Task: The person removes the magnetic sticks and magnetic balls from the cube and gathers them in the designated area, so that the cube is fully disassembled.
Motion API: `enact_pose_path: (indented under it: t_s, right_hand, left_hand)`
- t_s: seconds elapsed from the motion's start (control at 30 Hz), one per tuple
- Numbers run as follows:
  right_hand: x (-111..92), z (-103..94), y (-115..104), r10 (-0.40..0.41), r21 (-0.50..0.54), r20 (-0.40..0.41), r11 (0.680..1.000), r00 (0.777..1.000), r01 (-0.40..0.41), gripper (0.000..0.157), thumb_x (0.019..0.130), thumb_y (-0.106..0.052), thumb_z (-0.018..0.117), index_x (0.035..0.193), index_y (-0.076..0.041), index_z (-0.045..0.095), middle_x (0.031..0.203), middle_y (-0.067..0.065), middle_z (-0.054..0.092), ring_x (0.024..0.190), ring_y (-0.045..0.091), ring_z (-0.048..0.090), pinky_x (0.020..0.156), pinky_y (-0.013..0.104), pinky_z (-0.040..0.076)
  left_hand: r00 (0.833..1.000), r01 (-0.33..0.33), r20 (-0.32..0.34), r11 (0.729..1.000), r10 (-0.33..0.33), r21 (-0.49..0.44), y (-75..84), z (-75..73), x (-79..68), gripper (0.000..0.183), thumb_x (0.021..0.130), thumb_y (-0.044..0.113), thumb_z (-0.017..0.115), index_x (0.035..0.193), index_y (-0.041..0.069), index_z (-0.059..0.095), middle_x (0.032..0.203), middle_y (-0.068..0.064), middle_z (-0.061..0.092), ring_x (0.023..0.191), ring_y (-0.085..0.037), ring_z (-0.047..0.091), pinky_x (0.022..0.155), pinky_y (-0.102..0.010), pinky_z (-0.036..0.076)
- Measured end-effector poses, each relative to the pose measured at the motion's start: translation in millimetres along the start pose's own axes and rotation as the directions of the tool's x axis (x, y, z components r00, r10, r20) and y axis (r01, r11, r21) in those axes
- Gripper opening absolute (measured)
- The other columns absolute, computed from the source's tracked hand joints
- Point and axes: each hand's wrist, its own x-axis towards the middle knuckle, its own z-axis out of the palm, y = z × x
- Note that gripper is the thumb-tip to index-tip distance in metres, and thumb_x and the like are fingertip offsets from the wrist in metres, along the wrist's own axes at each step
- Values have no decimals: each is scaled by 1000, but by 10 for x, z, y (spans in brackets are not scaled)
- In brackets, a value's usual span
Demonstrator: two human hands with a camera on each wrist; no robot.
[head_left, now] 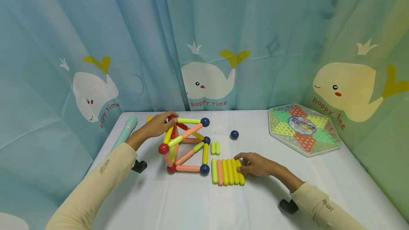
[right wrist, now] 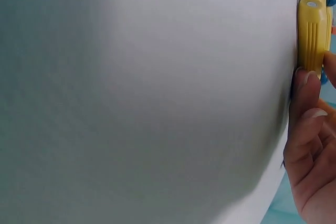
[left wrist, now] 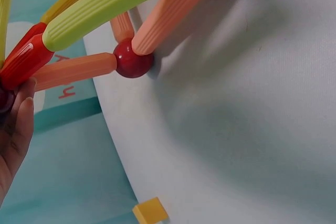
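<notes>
A frame of magnetic sticks and balls (head_left: pixel 188 168) stands on the table at centre left, with pink, yellow, lime and red sticks between red and blue balls. My left hand (head_left: pixel 158 124) grips its upper back corner, fingers and thumb around a red ball (left wrist: pixel 5 100). To the right of the frame lies a row of sticks: one lime (head_left: pixel 214 171), one pink (head_left: pixel 219 172) and several yellow. At the row's right end, my right hand (head_left: pixel 255 165) pinches the outermost yellow stick (right wrist: pixel 311 35) between thumb and fingers near its far end.
Two short lime sticks (head_left: pixel 213 148) lie behind the row. A loose blue ball (head_left: pixel 234 135) sits farther back. At the back right is a Chinese checkers board (head_left: pixel 278 114); a mint-coloured cylinder (head_left: pixel 127 127) lies at the left edge. A whale-print curtain (head_left: pixel 255 81) hangs behind the table.
</notes>
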Motion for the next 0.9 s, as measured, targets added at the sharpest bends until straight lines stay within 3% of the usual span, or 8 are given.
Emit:
enact_pose_path:
  t_s: [0.53,0.73,0.9]
  right_hand:
    - [-61,100,-144,81,38,-43,996,996,-79,47,97,-25,66,135,0,53,85,3,65,65,15,58,58,26,48]
    - [-65,14,-195,68,21,-52,998,996,-67,45,99,-23,64,135,2,52,88,4,67,63,17,60,58,27,50]
    - [12,-148,-305,12,-17,-89,1000,996,-13,39,100,-20,62,131,3,55,93,9,68,59,15,59,56,27,51]
  left_hand:
    - [1000,0,-2,1000,0,-3,10,12,-17,39,107,30,47,140,10,53,114,-11,63,87,-21,58,76,-30,50]
    - [1000,-10,-1,1000,10,-17,13,1,-23,39,107,30,48,140,10,53,114,-11,63,88,-22,59,77,-30,52]
    - [1000,-9,-4,1000,9,-16,38,-10,-34,39,107,30,49,139,10,53,115,-11,63,90,-22,59,79,-32,52]
